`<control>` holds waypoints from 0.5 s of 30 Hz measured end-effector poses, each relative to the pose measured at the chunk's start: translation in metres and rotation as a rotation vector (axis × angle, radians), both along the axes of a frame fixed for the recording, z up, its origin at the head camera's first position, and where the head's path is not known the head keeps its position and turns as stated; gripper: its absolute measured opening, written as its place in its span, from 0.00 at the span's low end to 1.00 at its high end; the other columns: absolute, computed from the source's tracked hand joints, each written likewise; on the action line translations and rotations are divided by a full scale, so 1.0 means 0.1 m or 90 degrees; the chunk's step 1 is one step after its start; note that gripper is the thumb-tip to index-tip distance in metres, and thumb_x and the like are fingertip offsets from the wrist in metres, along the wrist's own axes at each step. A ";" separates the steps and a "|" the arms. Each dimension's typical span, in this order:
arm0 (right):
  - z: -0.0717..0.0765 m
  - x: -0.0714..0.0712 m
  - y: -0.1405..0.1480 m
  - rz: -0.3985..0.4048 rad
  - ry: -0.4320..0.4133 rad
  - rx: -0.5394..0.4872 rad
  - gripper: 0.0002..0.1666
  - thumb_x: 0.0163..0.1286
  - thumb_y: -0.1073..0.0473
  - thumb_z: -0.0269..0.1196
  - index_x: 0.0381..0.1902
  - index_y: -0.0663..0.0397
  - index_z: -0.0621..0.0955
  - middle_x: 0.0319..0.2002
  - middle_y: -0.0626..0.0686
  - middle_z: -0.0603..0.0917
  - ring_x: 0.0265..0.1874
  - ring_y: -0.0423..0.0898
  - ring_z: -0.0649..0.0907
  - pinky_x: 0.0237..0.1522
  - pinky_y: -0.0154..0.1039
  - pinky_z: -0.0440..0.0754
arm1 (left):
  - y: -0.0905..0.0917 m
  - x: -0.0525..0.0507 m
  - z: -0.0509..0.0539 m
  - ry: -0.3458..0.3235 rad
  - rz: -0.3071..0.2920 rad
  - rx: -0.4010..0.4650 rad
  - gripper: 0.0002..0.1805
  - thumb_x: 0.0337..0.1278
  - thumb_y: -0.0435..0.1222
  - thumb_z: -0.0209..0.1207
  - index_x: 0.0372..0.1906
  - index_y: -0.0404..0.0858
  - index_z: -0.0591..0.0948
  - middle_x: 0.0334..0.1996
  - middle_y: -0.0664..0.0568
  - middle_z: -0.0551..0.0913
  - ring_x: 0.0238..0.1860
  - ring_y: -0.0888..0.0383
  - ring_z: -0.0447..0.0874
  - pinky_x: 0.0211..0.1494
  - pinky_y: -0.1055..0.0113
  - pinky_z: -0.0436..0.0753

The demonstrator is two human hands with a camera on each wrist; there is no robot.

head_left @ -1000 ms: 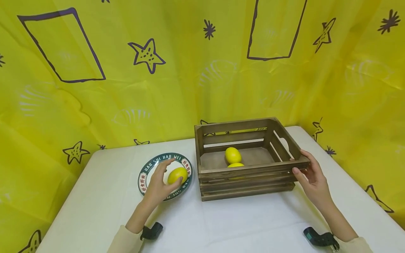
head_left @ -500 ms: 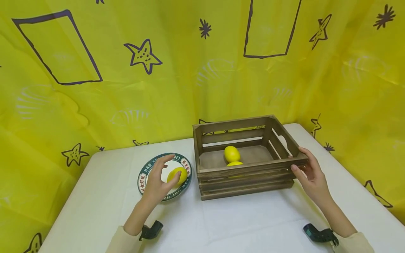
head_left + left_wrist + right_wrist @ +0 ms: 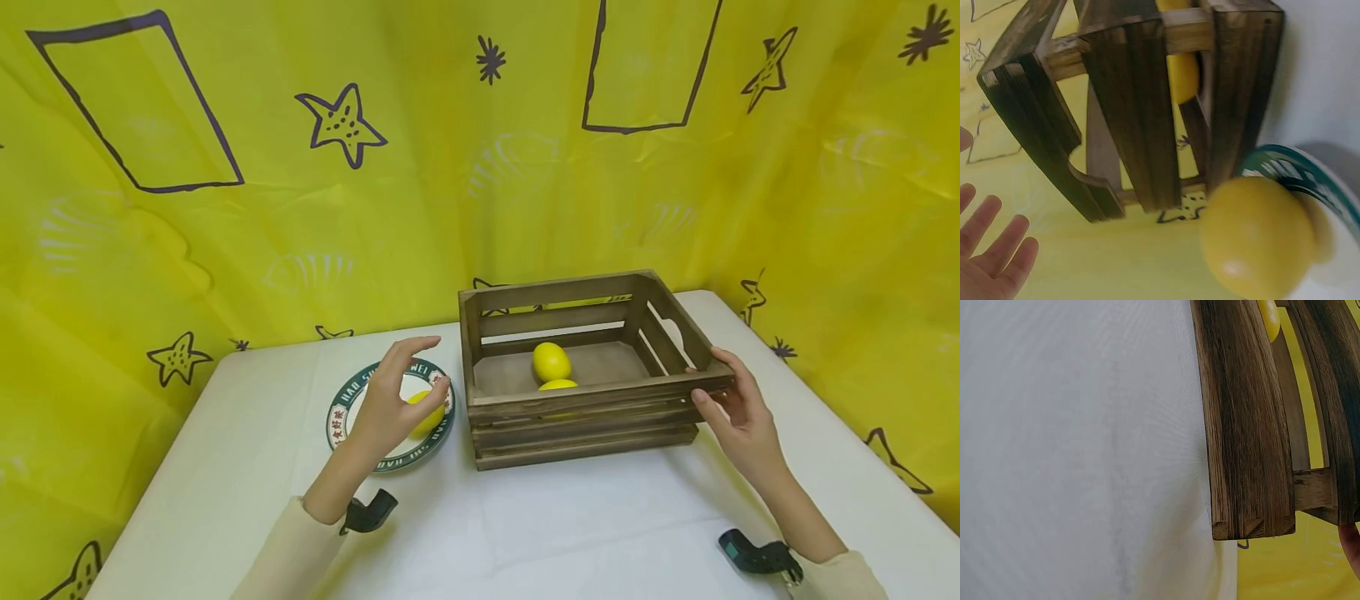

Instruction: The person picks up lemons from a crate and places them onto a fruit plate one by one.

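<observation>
A yellow lemon (image 3: 426,416) lies on a round plate (image 3: 405,457) with a green lettered rim. My left hand (image 3: 387,410) hovers over the plate, thumb and fingers spread apart with nothing between them. In the left wrist view the lemon (image 3: 1259,239) is clear of the fingers (image 3: 1007,256). My right hand (image 3: 747,421) holds the front right corner of a brown slatted wooden crate (image 3: 585,433), thumb on the front and fingers at the side. Inside the crate are two more lemons (image 3: 552,362), the nearer one partly hidden by the front slats.
A white cloth covers the table (image 3: 570,533). The plate stands just left of the crate. Behind the table hangs a yellow curtain (image 3: 420,225) with dark star drawings. Each wrist wears a black camera (image 3: 371,511).
My left hand has risen from around the lemon on the plate, its fingers shifting up and slightly right. The lemon stays on the plate; the right hand keeps its place on the crate.
</observation>
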State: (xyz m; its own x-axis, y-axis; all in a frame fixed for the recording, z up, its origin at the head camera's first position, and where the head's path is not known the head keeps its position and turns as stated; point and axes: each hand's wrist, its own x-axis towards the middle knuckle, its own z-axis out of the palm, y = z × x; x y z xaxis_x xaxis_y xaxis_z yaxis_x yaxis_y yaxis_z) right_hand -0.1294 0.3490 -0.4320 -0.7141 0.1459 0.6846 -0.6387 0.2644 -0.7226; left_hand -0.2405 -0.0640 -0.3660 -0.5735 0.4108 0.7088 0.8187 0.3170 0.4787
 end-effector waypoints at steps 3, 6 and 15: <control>0.01 0.00 0.00 -0.011 -0.008 0.005 0.41 0.60 0.88 0.50 0.71 0.68 0.60 0.56 0.45 0.78 0.54 0.34 0.79 0.52 0.21 0.73 | 0.06 -0.01 0.06 0.008 -0.016 -0.007 0.28 0.51 0.30 0.67 0.60 0.34 0.75 0.57 0.45 0.78 0.58 0.50 0.75 0.57 0.55 0.78; 0.01 0.00 -0.01 -0.001 -0.003 -0.002 0.40 0.60 0.88 0.50 0.71 0.69 0.60 0.56 0.47 0.79 0.54 0.34 0.79 0.52 0.22 0.73 | 0.12 -0.02 0.12 0.016 -0.036 -0.015 0.28 0.51 0.30 0.66 0.60 0.33 0.75 0.56 0.45 0.78 0.57 0.49 0.75 0.57 0.54 0.78; 0.01 0.01 0.00 0.001 -0.001 0.000 0.40 0.59 0.88 0.50 0.71 0.70 0.60 0.57 0.47 0.77 0.55 0.34 0.78 0.53 0.22 0.72 | 0.26 -0.09 0.30 0.018 -0.094 -0.076 0.27 0.54 0.30 0.65 0.61 0.35 0.74 0.57 0.45 0.78 0.59 0.51 0.74 0.58 0.54 0.78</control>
State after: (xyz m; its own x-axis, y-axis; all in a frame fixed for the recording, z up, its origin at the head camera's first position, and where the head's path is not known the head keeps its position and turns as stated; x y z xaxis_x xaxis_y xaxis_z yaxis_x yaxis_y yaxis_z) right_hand -0.1285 0.3486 -0.4312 -0.7157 0.1448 0.6832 -0.6380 0.2625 -0.7239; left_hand -0.2492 -0.0382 -0.3363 -0.4810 0.5712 0.6651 0.8734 0.2459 0.4204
